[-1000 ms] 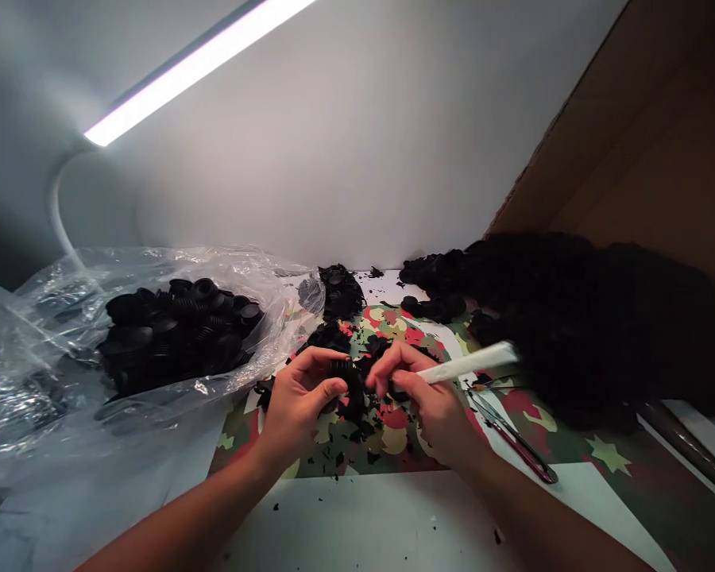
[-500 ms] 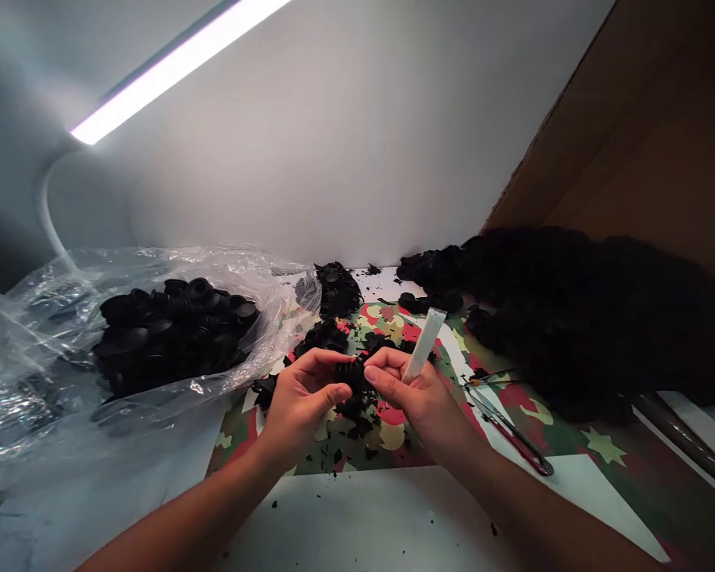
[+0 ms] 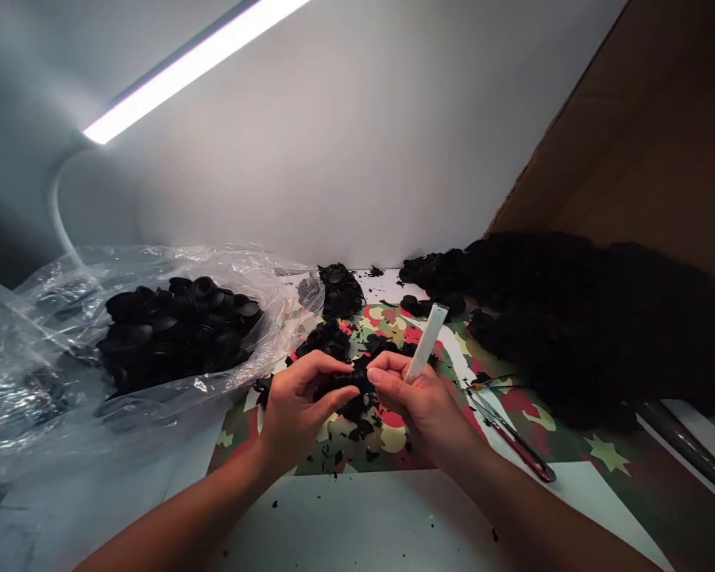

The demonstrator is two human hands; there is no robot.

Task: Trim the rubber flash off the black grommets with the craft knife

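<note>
My left hand (image 3: pixel 298 401) pinches a small black ribbed rubber bellows (image 3: pixel 350 379) between thumb and fingertips, above the patterned sheet. Close on its right, my right hand (image 3: pixel 414 389) grips a flat white-handled tool (image 3: pixel 427 342). The handle sticks up past the knuckles, while the working end is hidden by the fingers. The right fingertips are at the bellows' right side; whether they touch it I cannot tell. Black rubber scraps (image 3: pixel 362 429) lie on the sheet below and behind both hands.
At left, a clear plastic bag (image 3: pixel 274 318) holds many black bellows (image 3: pixel 172 326). A large black heap (image 3: pixel 572 318) fills the right, before a cardboard panel (image 3: pixel 643 151). Scissors or tweezers-like metal tool (image 3: pixel 515 437) lies right of my hands. A lit lamp (image 3: pixel 196 71) hangs overhead.
The bellows has turned in my left fingers, and its ribs show less clearly. My left thumb has come up a little. The whole view has shifted slightly.
</note>
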